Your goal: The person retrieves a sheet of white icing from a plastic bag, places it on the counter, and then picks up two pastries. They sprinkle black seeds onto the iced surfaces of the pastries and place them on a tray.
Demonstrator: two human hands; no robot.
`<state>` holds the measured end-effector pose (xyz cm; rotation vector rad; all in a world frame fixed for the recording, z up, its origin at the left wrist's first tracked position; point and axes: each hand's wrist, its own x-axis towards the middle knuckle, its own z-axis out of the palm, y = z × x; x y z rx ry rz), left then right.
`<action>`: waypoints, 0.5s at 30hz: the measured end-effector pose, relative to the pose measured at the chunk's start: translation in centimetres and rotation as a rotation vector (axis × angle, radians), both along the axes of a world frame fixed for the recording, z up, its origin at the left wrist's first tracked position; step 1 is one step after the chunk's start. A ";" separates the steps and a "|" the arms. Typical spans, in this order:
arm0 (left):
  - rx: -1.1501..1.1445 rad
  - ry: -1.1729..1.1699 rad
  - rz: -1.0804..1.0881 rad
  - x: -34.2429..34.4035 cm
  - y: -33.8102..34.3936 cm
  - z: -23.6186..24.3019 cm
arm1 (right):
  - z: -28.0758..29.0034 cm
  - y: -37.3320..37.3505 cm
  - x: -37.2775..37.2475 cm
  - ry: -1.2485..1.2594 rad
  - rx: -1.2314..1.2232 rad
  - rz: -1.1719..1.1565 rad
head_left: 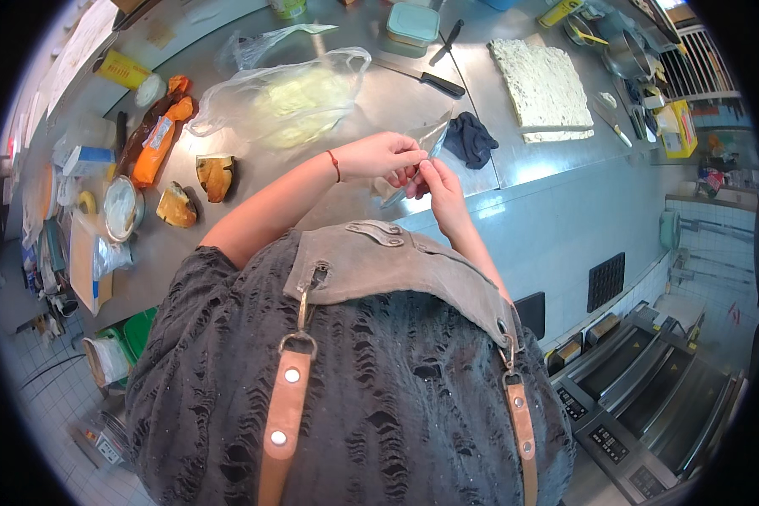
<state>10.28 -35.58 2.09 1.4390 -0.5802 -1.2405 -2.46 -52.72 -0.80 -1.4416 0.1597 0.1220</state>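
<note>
Both of my hands meet over the near edge of the steel worktable [527, 181], pinching a clear plastic bag [434, 133] between the fingertips. My left hand [383, 158], with a red cord at its wrist, grips it from the left. My right hand [444, 190] closes on it from the right. Part of the plastic shows beyond the fingers and part hangs below them; its full shape is hidden. Just right of the hands lies a crumpled dark cloth [471, 140]. To the left, a large clear bag with a pale yellow mass [299, 105] rests on the table.
Two knives, one with a black handle [443, 84], lie beyond my hands near a lidded container [412, 24]. A speckled white slab [544, 84] is at the right. Pastry pieces [215, 175], an orange package [158, 143] and a round tub [121, 207] stand left. Machines [649, 396] sit lower right.
</note>
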 end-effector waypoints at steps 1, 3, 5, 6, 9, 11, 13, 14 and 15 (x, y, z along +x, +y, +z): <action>0.002 -0.052 -0.008 0.1 -0.2 0.1 | 0.1 0.0 0.1 -0.008 0.000 0.003; 0.041 -0.197 -0.066 0.3 -0.5 0.7 | 0.4 0.1 0.1 -0.008 0.001 0.006; 0.117 -0.383 -0.166 1.0 -1.0 1.6 | 0.7 0.2 0.2 0.000 0.007 0.013; 0.139 -0.391 -0.201 1.4 -1.2 2.0 | 0.8 0.2 0.3 0.044 -0.019 0.007; 0.195 -0.403 -0.279 2.4 -1.9 2.8 | 1.2 0.0 0.9 0.151 -0.071 0.019; 0.193 -0.395 -0.296 2.8 -2.1 2.8 | 1.4 -0.3 1.4 0.210 -0.097 0.026; 0.169 -0.319 -0.234 2.7 -2.0 2.4 | 1.4 -0.4 1.7 0.169 -0.062 0.034; 0.169 -0.281 -0.199 2.6 -2.0 2.1 | 1.3 -0.4 1.8 0.160 -0.042 0.023; 0.152 -0.252 -0.155 2.4 -2.0 1.7 | 1.2 -0.3 1.9 0.137 -0.051 0.001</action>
